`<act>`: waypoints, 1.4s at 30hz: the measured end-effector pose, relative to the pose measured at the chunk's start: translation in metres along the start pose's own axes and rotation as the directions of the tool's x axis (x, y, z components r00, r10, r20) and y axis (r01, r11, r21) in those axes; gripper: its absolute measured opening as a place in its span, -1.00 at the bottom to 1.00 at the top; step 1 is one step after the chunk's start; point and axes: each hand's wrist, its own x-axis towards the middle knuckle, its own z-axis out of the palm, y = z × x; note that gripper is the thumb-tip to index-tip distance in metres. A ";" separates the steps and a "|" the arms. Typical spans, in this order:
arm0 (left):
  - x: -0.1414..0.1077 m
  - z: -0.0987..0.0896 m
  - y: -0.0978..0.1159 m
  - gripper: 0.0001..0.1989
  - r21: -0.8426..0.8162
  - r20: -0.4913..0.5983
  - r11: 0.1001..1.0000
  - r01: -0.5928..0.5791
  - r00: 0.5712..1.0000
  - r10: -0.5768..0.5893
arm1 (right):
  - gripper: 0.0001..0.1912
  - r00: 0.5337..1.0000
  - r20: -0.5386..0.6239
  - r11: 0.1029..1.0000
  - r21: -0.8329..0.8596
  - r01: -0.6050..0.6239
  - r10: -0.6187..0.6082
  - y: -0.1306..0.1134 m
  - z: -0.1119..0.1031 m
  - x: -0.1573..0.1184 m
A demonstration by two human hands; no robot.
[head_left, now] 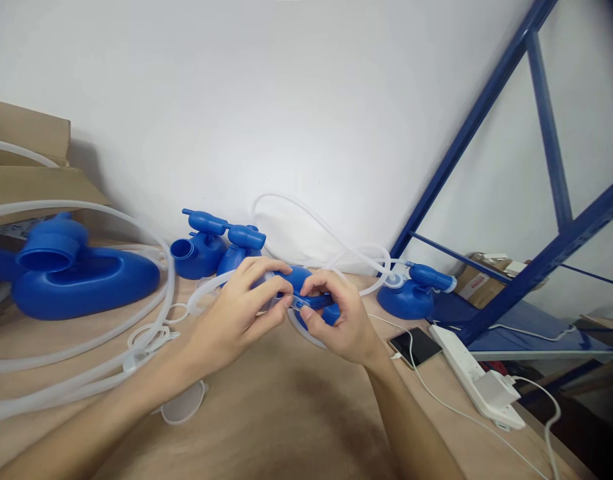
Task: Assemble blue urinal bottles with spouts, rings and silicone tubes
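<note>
My left hand [256,297] is closed, thumb and fingers pinching a small clear plastic strap [297,303]. A blue nub shows at the strap, against a blue plastic urinal bottle [300,277]. From the other side my right hand [336,313] curls around the bottle's narrow blue part, its thumb tip by the strap's end. Much of this bottle is hidden by my fingers. Behind my left hand stand two more blue urinal bottles [201,257] with their angled necks. Near my left wrist a clear hose [211,290] bends over the table.
A large blue urinal bottle [86,287] lies at left among coiled clear hoses [169,267], before a cardboard box [31,133]. A clear round cap [183,403] lies below my left forearm. Rightward are another blue bottle [406,300], a phone [416,347], power strip [476,380] and blue rack [466,127].
</note>
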 end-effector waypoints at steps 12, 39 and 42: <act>-0.008 0.021 -0.001 -0.81 0.254 -0.183 0.959 -0.128 0.967 0.177 | -0.87 0.998 -0.043 0.998 -0.047 0.049 -0.051 -0.012 0.000 -0.003; 0.000 0.008 -0.017 -0.49 -0.203 0.203 0.947 0.248 0.957 -0.207 | -0.56 0.794 0.278 0.828 -0.343 -0.443 0.540 0.115 -0.103 -0.021; -0.010 0.029 -0.022 -0.52 -0.120 0.215 0.987 0.110 0.973 -0.082 | -0.33 0.690 0.277 0.739 -0.351 -0.575 0.668 0.171 -0.111 -0.045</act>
